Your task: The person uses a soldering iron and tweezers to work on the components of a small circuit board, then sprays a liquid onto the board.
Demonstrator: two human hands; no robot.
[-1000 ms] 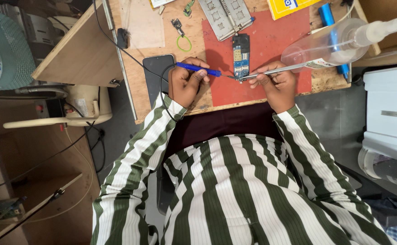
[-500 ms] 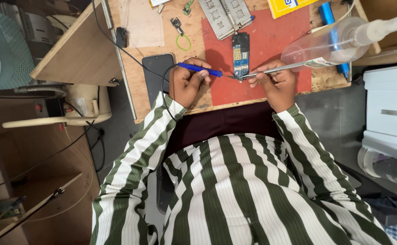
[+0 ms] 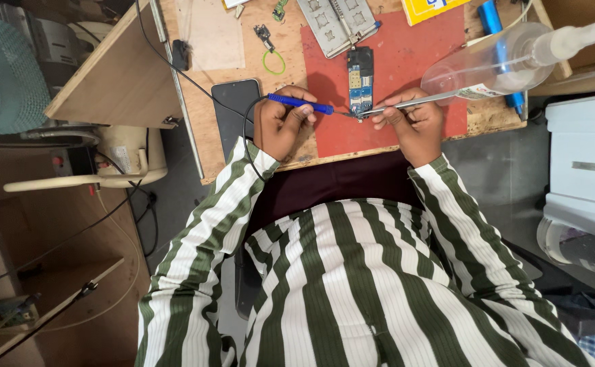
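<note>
Circuit board: lying on red mat, mid-bench. I'm judging it light, stiff, fragile; edges only. Left hand is gripping blue-handled iron; right hand is pinching tweezers at its near end.

The yellow box and metal holder (both on the tabletop) are cut off by the top edge

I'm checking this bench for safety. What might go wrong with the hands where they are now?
The left hand holds a blue-handled iron whose tip meets the circuit board close to the right hand and its tweezers: a slip might burn fingers. The plastic spray bottle lies near the work and might get knocked or scorched.
</note>
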